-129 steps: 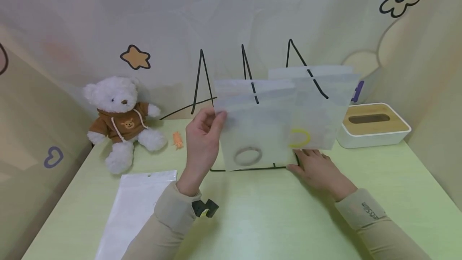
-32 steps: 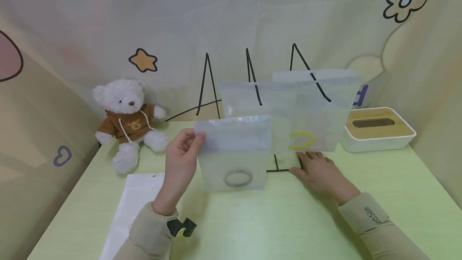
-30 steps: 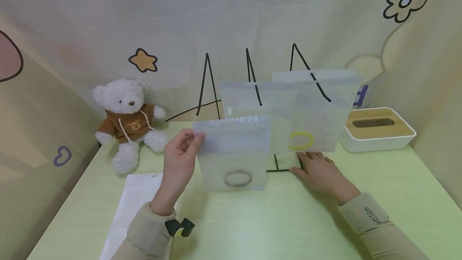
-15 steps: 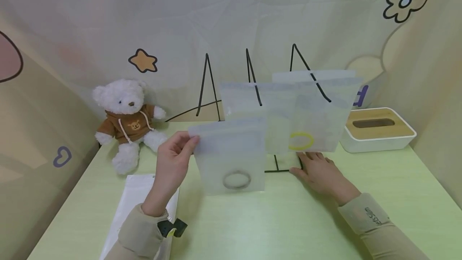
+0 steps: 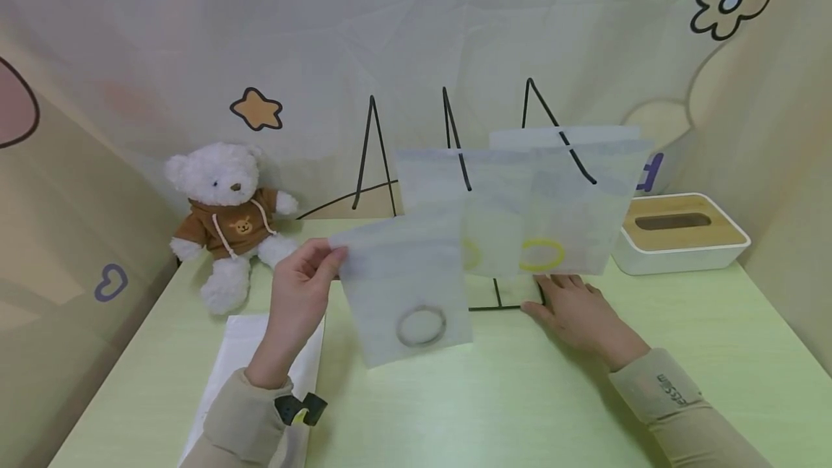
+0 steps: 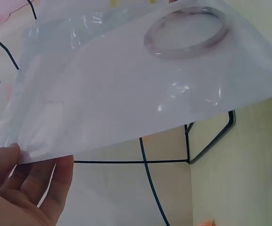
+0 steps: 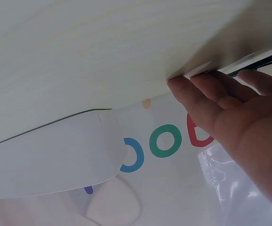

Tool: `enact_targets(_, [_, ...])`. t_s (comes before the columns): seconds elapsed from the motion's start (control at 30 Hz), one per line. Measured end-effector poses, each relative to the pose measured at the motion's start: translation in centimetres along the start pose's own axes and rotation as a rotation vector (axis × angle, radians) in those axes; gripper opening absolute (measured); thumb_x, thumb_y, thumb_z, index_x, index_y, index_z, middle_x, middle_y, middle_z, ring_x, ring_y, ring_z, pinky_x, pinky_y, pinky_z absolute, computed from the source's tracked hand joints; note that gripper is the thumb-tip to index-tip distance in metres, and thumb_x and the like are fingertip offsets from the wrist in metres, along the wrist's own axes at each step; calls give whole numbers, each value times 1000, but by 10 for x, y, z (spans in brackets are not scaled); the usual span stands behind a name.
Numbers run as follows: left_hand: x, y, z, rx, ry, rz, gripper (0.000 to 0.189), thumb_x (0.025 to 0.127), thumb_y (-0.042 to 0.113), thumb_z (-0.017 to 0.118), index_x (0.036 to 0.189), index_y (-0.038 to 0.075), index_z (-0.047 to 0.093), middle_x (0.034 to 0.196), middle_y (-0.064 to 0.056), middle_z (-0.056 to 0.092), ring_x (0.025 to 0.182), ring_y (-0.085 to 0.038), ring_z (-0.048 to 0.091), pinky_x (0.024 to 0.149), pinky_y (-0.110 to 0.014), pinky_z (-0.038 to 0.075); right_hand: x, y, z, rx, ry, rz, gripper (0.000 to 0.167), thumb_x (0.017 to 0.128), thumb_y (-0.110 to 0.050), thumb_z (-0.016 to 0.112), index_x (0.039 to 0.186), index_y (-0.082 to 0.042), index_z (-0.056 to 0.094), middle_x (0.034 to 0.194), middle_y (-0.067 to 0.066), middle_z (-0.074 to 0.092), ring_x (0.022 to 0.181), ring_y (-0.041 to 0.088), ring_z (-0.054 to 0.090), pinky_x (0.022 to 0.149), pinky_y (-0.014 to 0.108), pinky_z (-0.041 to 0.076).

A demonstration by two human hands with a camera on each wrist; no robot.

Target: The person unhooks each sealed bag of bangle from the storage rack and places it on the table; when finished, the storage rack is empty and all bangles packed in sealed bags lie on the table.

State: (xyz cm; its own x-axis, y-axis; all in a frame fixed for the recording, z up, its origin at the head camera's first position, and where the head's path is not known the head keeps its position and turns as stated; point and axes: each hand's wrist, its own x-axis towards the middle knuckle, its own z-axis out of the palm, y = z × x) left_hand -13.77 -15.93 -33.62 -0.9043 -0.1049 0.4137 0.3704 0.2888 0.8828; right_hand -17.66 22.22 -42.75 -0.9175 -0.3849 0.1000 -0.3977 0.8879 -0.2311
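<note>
My left hand [image 5: 300,291] pinches the upper left corner of a translucent zip bag [image 5: 390,276] between thumb and fingers. Inside lies a pale bangle [image 6: 188,52], greyish with purple-brown patches in the left wrist view. The bag hangs tilted above the table, in front of a black wire display rack [image 5: 494,308]. Similar bags hang on the rack's middle hook [image 5: 465,172] and right hook [image 5: 575,154]; a yellow bangle [image 5: 542,240] shows at the right. My right hand [image 5: 578,316] rests at the rack's base, fingers extended against the tabletop in the right wrist view.
A white plush bear [image 5: 214,172] in a brown hoodie sits at the back left. A flat white packet [image 5: 221,381] lies front left, partly under my left forearm. At the back right stands a white tissue box [image 5: 682,258] with a wooden lid. The rack's left hook [image 5: 364,154] is bare.
My left hand has brought the bag with the pale bangle off the middle hook, down and to the left, and tilted it. The right hand stays at the rack's base.
</note>
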Motion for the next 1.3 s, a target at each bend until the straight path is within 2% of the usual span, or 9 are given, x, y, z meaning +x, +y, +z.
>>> enact_targets(0.23, [0, -8, -5, 13, -3, -55, 11, 94, 7, 64, 94, -3, 69, 77, -16, 66, 65, -13, 60, 64, -23, 52, 0, -1, 0, 5, -13, 10, 66, 99, -47, 50, 144, 1, 41, 146, 25, 39, 131, 46, 36, 94, 67, 36])
enact_targets(0.47, [-2, -13, -5, 84, -91, -132, 13, 95, 10, 63, 96, -2, 70, 77, -13, 64, 71, -16, 57, 65, -23, 50, -1, 1, 1, 6, -26, 19, 67, 99, -46, 50, 144, 3, 41, 144, 28, 40, 130, 48, 36, 95, 67, 34])
enact_targets(0.77, [-14, -26, -16, 157, -200, -181, 15, 95, 15, 64, 99, 2, 71, 68, -7, 56, 60, -13, 44, 54, -25, 38, 0, 1, 1, 5, -8, -4, 66, 99, -46, 51, 144, 2, 41, 146, 26, 38, 132, 46, 35, 93, 66, 36])
enact_targets(0.93, [-20, -28, -19, 219, -229, -221, 15, 95, 16, 65, 100, 4, 71, 70, -5, 57, 64, -15, 47, 55, -25, 39, -1, -2, -2, 6, -3, -3, 65, 98, -45, 53, 143, 1, 42, 145, 25, 41, 130, 45, 37, 91, 66, 38])
enact_targets(1.07, [-24, -29, -21, 249, -255, -228, 13, 95, 15, 65, 99, 3, 69, 71, -6, 58, 65, -17, 48, 54, -26, 40, -1, -3, -5, 4, -9, 2, 63, 98, -45, 53, 141, 1, 44, 141, 26, 45, 126, 46, 41, 89, 65, 38])
enact_targets(1.3, [-28, -33, -27, 283, -290, -220, 12, 95, 14, 64, 100, 4, 69, 85, -6, 65, 72, -19, 52, 61, -27, 45, -1, -2, -4, 2, -19, 9, 65, 99, -46, 50, 141, 2, 44, 140, 27, 45, 126, 47, 41, 91, 66, 38])
